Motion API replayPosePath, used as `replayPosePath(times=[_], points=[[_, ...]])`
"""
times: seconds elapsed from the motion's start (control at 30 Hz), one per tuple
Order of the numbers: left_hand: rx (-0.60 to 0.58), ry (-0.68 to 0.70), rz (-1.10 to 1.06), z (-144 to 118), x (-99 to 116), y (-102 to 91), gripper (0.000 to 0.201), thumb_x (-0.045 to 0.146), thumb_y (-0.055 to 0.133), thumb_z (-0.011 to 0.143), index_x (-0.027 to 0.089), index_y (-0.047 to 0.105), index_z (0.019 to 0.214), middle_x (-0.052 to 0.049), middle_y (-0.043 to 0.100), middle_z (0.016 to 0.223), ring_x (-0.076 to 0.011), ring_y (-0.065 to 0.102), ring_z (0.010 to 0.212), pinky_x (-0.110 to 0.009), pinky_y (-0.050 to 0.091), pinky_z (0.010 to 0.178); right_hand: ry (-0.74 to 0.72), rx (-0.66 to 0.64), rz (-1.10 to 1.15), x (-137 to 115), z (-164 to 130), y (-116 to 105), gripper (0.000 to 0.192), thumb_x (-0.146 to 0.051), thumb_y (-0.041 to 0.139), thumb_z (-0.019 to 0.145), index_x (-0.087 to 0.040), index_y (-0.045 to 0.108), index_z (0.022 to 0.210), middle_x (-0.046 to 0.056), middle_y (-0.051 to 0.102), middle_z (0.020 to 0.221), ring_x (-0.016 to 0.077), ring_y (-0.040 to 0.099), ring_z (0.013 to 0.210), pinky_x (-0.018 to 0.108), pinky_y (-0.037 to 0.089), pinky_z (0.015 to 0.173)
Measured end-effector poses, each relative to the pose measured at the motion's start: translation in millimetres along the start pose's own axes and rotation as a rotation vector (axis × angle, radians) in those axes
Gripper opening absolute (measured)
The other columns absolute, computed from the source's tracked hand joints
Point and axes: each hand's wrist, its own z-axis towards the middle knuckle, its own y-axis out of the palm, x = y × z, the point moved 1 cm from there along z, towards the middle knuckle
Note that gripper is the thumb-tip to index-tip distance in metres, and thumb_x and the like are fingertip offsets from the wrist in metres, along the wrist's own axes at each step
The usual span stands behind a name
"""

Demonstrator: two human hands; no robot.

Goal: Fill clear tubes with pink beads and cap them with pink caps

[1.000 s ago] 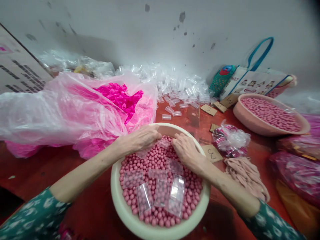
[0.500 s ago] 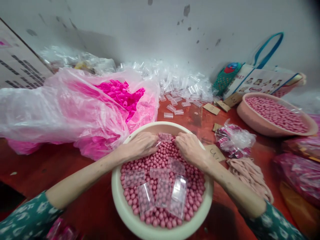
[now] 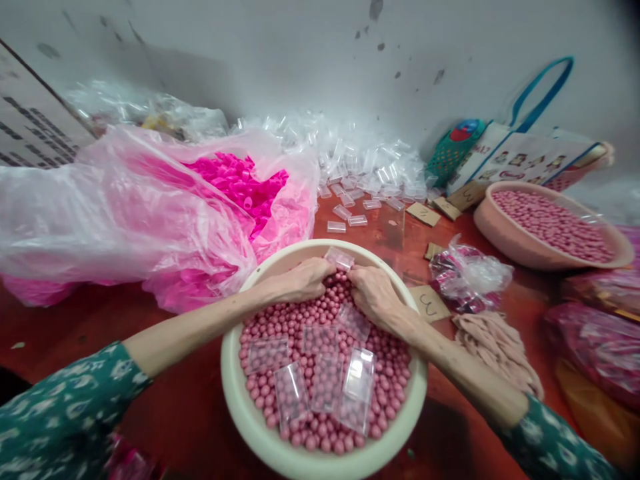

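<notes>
Both hands are working at the far rim of a cream basin [image 3: 235, 393] that is sitting on a red tabletop [image 3: 190, 413] and holding a heap of pink beads [image 3: 320, 427]. The left hand [image 3: 300, 280] and the right hand [image 3: 373, 293] are meeting over the beads, fingers curled and pressed together, and between them they are pinching a small clear plastic box [image 3: 339, 258], one hand at each side. The box is sitting just above the beads near the basin's far edge, tilted, with its long axis running roughly left to right and slanting slightly downward to the right; which face is open cannot be told. Several more clear boxes [image 3: 320, 373] are lying flat on the beads in the near half of the basin, most with their long axes pointing toward and away from the person. The basin is crowded on the left by a big pink plastic bag [image 3: 125, 213] of bright pink caps [image 3: 240, 183], which is touching the rim. To the right a crumpled wrapper bundle [image 3: 470, 277] and a numbered cardboard tag [image 3: 429, 303] are lying near. Open tabletop is showing beyond the far rim before a heap of empty clear boxes [image 3: 360, 167] along the wall. A second pink basin [image 3: 500, 237] of beads is standing well apart at the right.
</notes>
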Motion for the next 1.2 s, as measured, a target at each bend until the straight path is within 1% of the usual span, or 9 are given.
replayPosePath(times=[0.17, 0.3, 0.5, 0.67, 0.73, 0.83, 1.0, 1.1, 1.2], points=[[0.007, -0.094, -0.302, -5.9, 5.8, -8.0, 0.017, 0.008, 0.053, 0.068, 0.013, 0.060, 0.083, 0.002, 0.059, 0.072, -0.0136, 0.054, 0.067, -0.024, 0.042, 0.063, 0.031, 0.039, 0.225, -5.3, -6.5, -15.0, 0.020, -0.008, 0.046, 0.073, -0.016, 0.064, 0.078, 0.003, 0.063, 0.073, 0.0157, 0.053, 0.065, 0.026, 0.034, 0.061], [0.066, -0.176, -0.513, -13.1, 13.3, -8.4, 0.019, 0.008, 0.060, 0.066, 0.012, 0.064, 0.084, -0.001, 0.066, 0.086, -0.0144, 0.060, 0.080, -0.027, 0.046, 0.077, 0.064, 0.057, 0.423, -8.3, -10.7, -22.3, 0.017, -0.013, 0.050, 0.077, -0.017, 0.066, 0.083, 0.002, 0.066, 0.073, 0.0164, 0.057, 0.067, 0.026, 0.040, 0.064], [0.145, -0.292, -0.748, -18.7, 16.8, -3.6, 0.015, 0.006, 0.065, 0.063, 0.011, 0.062, 0.077, -0.001, 0.066, 0.078, -0.0129, 0.062, 0.073, -0.029, 0.048, 0.077, 0.103, 0.062, 0.699, -8.3, -14.7, -28.3, 0.014, -0.024, 0.057, 0.079, -0.015, 0.067, 0.084, 0.001, 0.069, 0.082, 0.0160, 0.061, 0.075, 0.026, 0.045, 0.070], [0.156, -0.321, -0.856, -23.4, 16.6, -1.9, 0.019, 0.009, 0.066, 0.066, 0.011, 0.064, 0.085, -0.005, 0.069, 0.083, -0.0137, 0.064, 0.074, -0.030, 0.051, 0.076, 0.142, 0.066, 0.845, -3.7, -17.8, -25.3, 0.018, -0.028, 0.060, 0.077, -0.015, 0.066, 0.087, 0.001, 0.069, 0.083, 0.0157, 0.062, 0.074, 0.026, 0.046, 0.068], [0.164, -0.314, -0.865, -26.0, 17.6, -0.9, 0.020, 0.011, 0.066, 0.068, 0.012, 0.064, 0.087, -0.005, 0.070, 0.086, -0.0137, 0.065, 0.075, -0.029, 0.051, 0.077, 0.148, 0.059, 0.872, -2.9, -18.7, -23.0, 0.018, -0.030, 0.061, 0.077, -0.015, 0.066, 0.084, 0.001, 0.068, 0.081, 0.0155, 0.061, 0.072, 0.025, 0.046, 0.066], [0.190, -0.296, -0.838, -29.8, 18.0, 0.6, 0.018, 0.014, 0.067, 0.069, 0.013, 0.063, 0.086, -0.002, 0.069, 0.083, -0.0137, 0.065, 0.075, -0.029, 0.051, 0.078, 0.154, 0.053, 0.880, -2.9, -20.1, -19.7, 0.018, -0.031, 0.061, 0.078, -0.015, 0.066, 0.082, 0.002, 0.068, 0.080, 0.0159, 0.061, 0.072, 0.025, 0.046, 0.065], [0.240, -0.309, -0.688, -33.3, 16.1, -2.5, 0.019, 0.015, 0.064, 0.072, 0.014, 0.059, 0.090, -0.001, 0.067, 0.085, -0.0129, 0.063, 0.075, -0.025, 0.049, 0.071, 0.160, 0.095, 0.820, -3.0, -24.0, -22.6, 0.013, -0.026, 0.061, 0.079, -0.017, 0.066, 0.087, 0.001, 0.069, 0.086, 0.0162, 0.061, 0.077, 0.026, 0.045, 0.071], [0.216, -0.297, -0.565, -33.0, 17.7, -5.6, 0.016, 0.015, 0.059, 0.075, 0.014, 0.059, 0.091, -0.002, 0.066, 0.085, -0.0140, 0.062, 0.074, -0.026, 0.048, 0.069, 0.157, 0.110, 0.763, -1.7, -27.1, -28.3, 0.011, -0.024, 0.062, 0.079, -0.017, 0.067, 0.086, 0.000, 0.069, 0.083, 0.0159, 0.060, 0.074, 0.026, 0.044, 0.068], [0.172, -0.249, -0.413, -33.5, 18.3, -5.8, 0.013, 0.014, 0.054, 0.077, 0.015, 0.060, 0.088, -0.002, 0.065, 0.087, -0.0163, 0.060, 0.080, -0.028, 0.045, 0.076, 0.155, 0.120, 0.696, 0.7, -29.7, -32.8, 0.011, -0.025, 0.061, 0.081, -0.017, 0.067, 0.086, 0.001, 0.068, 0.079, 0.0159, 0.059, 0.070, 0.026, 0.043, 0.064]])
